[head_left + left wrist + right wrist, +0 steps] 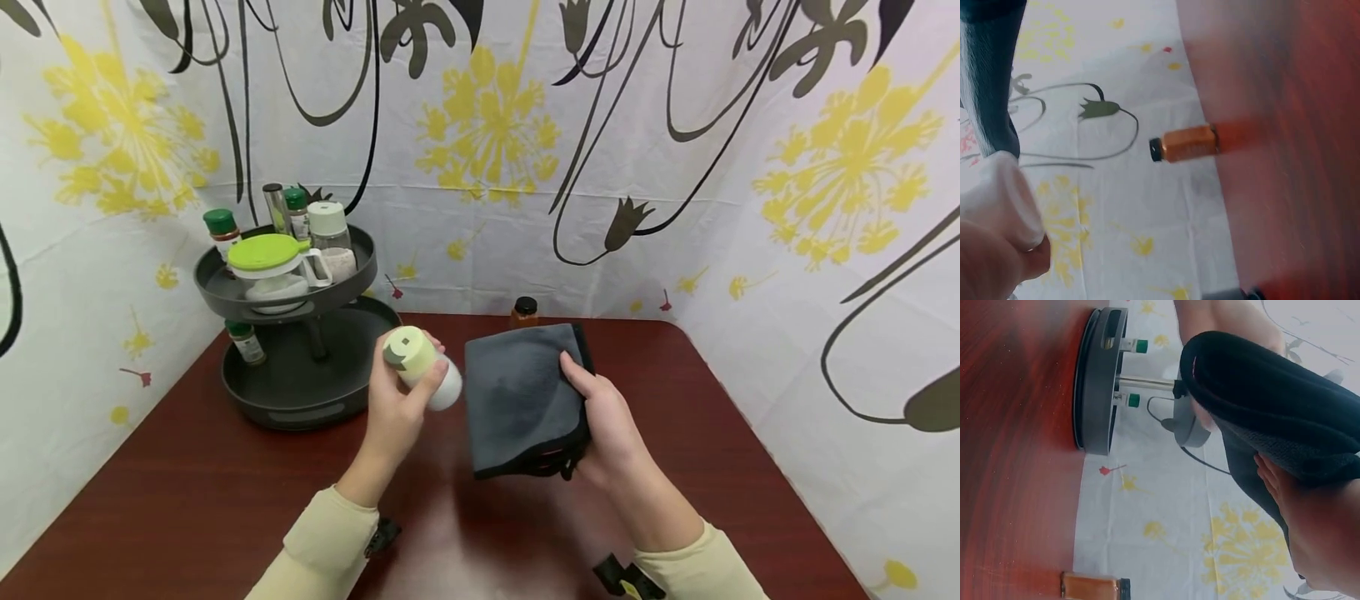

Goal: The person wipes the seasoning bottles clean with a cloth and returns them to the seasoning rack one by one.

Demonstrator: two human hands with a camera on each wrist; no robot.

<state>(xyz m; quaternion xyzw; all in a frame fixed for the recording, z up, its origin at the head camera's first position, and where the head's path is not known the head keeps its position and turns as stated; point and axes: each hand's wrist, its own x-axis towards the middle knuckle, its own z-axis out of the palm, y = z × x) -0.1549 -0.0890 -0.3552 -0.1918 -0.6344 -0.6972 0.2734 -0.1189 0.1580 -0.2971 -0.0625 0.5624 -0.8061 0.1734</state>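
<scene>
My left hand (pixel 393 421) grips a small container (pixel 447 388) with a pale green lid and a whitish body, tilted with its lid toward the head camera. Its rounded pale base (pixel 1013 194) shows in the left wrist view. To the right, my right hand (pixel 613 429) holds a folded grey cloth (pixel 519 400) with black edging, thumb on the upper face and fingers underneath. The cloth's dark folded layers (pixel 1272 406) fill much of the right wrist view. Both things are held up over the table, side by side with a narrow gap between them.
A black two-tier rack (pixel 300 408) stands at the left. Its top tier bears a lime-lidded pitcher (pixel 266 254), a white-capped jar (pixel 330 237) and green-capped jars; another green-capped jar (pixel 246 343) sits below. An orange-brown bottle (pixel 1190 144) stands at the table's back edge, before a patterned curtain (pixel 480 250).
</scene>
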